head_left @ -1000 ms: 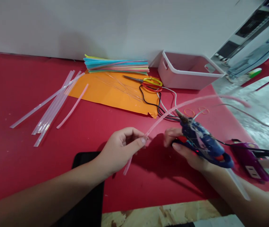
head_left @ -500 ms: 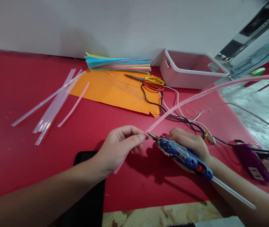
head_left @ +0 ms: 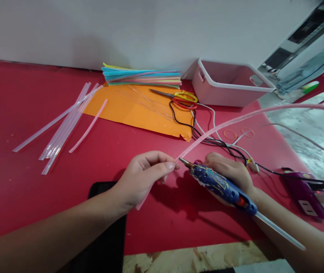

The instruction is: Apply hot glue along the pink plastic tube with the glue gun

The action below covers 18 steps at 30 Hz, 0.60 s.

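Note:
Between thumb and fingers, my left hand (head_left: 147, 176) pinches a long pink pipe cleaner (head_left: 227, 123). One short end pokes out below the palm, and the long part arcs away to the upper right. Closed around the handle of a blue hot glue gun (head_left: 221, 184) is my right hand (head_left: 231, 172), partly hidden behind the gun's body. The gun's metal nozzle is right beside the pipe cleaner near my left fingertips; whether they touch I cannot tell. A clear glue stick (head_left: 281, 232) sticks out of the gun's back end.
Several clear glue sticks (head_left: 65, 131) and a short pink pipe cleaner (head_left: 88, 127) lie at left. Coloured pipe cleaners (head_left: 142, 77) and scissors (head_left: 183, 99) rest on an orange envelope (head_left: 139, 113). A pink bin (head_left: 230, 93), cables (head_left: 221, 143) and a purple power strip (head_left: 304, 195) occupy the right.
The far length of the pipe cleaner has dropped lower at the right. The glue gun's nozzle has shifted very slightly up and right. My left hand has barely moved.

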Available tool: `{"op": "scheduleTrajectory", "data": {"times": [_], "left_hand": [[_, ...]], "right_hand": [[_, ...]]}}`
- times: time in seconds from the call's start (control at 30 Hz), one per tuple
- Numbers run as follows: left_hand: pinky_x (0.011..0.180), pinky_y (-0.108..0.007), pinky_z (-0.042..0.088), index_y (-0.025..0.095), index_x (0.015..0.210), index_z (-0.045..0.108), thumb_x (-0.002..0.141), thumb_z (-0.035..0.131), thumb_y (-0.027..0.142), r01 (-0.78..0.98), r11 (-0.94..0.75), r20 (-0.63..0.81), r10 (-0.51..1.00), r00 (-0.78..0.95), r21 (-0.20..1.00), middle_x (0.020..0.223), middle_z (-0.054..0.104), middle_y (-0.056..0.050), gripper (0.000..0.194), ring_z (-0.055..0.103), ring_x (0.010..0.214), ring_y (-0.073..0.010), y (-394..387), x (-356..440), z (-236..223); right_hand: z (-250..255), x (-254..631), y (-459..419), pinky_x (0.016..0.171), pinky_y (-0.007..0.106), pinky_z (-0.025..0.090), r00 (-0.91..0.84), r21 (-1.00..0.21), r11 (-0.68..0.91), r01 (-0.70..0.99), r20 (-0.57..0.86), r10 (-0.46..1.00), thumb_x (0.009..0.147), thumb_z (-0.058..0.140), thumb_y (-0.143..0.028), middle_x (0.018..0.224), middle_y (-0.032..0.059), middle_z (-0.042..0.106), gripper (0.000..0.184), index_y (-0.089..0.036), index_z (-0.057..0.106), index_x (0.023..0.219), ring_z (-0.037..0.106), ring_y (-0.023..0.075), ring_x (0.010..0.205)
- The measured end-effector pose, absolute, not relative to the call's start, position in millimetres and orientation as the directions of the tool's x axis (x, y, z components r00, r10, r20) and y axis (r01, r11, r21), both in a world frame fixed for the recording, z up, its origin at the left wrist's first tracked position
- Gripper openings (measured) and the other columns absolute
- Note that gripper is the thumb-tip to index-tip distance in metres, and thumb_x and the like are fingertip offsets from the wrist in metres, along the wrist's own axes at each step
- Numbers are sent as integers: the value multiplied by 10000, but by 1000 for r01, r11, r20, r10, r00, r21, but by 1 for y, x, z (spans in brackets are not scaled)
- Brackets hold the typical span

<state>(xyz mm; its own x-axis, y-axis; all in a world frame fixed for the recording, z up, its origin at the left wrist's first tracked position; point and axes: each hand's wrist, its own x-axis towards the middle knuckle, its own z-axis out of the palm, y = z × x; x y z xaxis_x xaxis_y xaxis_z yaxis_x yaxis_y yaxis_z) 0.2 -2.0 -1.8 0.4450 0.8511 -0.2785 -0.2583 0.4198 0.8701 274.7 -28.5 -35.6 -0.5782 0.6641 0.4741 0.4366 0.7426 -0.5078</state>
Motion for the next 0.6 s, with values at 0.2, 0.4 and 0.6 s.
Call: {"op": "scheduleTrajectory", "data": {"times": [0.2,0.4,0.6], "left_hand": [[567,-242,406,182,709,735,745,811,239,-232,374,-249,867,432,898,571,612,43,101,493,545,-88,-2,-2,-3],[590,-227,432,180,726,735,759,827,241,-252,374,-253,878,407,893,577,593,48,115,528,573,-90,-3,-3,-5],[583,-220,428,177,730,740,769,829,248,-246,376,-254,874,414,893,559,567,57,121,523,563,-86,-3,-3,-5]], "right_hand": [[-32,273,-30,696,369,531,-550,-514,716,471,463,695,993,650,-237,776,43,665,85,-249,696,1063,636,225,724],[-31,272,-29,673,378,521,-558,-492,755,433,512,654,979,637,-177,742,21,617,93,-239,652,1046,578,205,675],[-31,269,-30,685,382,535,-554,-476,766,432,530,642,1015,620,-230,754,28,637,60,-232,661,1058,603,207,682]]}}
